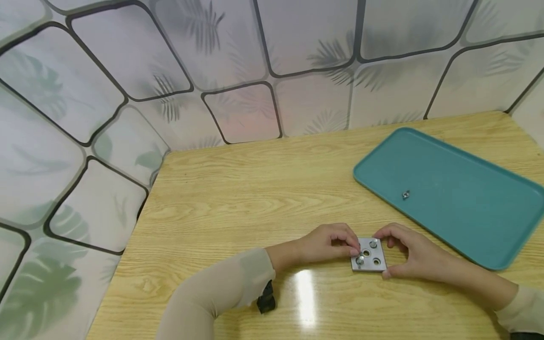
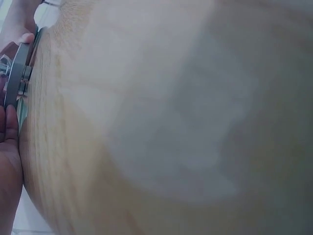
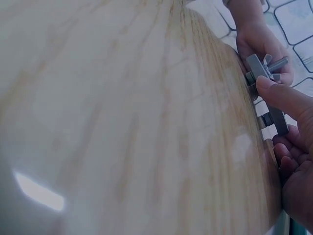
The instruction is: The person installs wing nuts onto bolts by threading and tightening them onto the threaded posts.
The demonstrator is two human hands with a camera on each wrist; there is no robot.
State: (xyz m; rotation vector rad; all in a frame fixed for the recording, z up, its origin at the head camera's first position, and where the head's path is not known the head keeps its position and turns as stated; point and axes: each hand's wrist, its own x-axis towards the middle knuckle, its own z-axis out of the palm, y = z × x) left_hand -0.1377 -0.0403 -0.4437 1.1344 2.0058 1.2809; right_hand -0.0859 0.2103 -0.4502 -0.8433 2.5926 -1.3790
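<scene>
A square metal plate [image 1: 369, 267] with several holes is held just over the table, bolt heads beneath it. My right hand [image 1: 410, 252] grips the plate by its right side, thumb on the near corner and fingers at the far one. A bolt [image 3: 279, 64] sticks up through the plate, carrying a wing nut [image 3: 276, 77]. At that wing nut, on the plate's left side, my left hand [image 1: 329, 243] pinches with thumb and curled fingers; the exact contact is partly hidden. Another bolt [image 1: 373, 243] stands at the far right hole, beside the right fingertips.
To the right lies a teal tray [image 1: 467, 203], its near edge close behind my right forearm. A small wing nut [image 1: 405, 194] is on it near the left rim. The wooden table [image 1: 238, 198] meets a patterned curtain [image 1: 238, 113] at the back and left.
</scene>
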